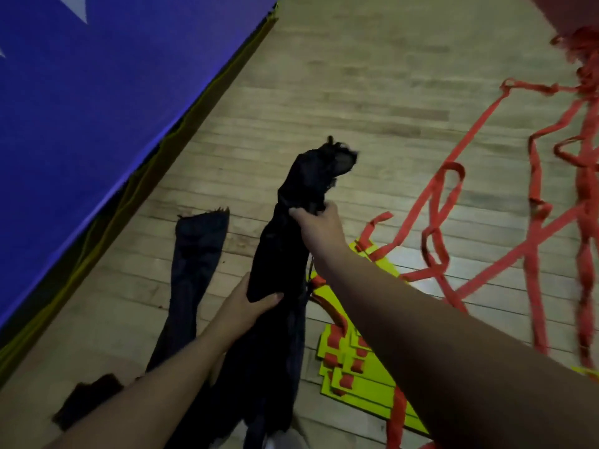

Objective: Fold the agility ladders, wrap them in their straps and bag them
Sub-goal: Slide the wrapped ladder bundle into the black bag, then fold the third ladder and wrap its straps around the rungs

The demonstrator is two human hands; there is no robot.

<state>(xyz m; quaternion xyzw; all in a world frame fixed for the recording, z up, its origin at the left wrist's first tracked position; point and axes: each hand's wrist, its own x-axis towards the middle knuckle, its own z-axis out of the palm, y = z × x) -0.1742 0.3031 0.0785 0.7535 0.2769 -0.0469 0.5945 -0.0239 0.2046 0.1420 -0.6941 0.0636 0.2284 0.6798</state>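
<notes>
— Was the lower end of the bag visible?
— No, the bottom edge cut it off.
— And the rungs?
— Partly hidden behind the right arm; the straps ran off right, blurred.

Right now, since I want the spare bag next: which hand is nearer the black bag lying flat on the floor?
Left. The left hand grips the held bag low down, just right of the flat bag; the right hand grips it higher up, farther right.

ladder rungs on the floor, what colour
Neon yellow rungs with red straps, head view.
</notes>
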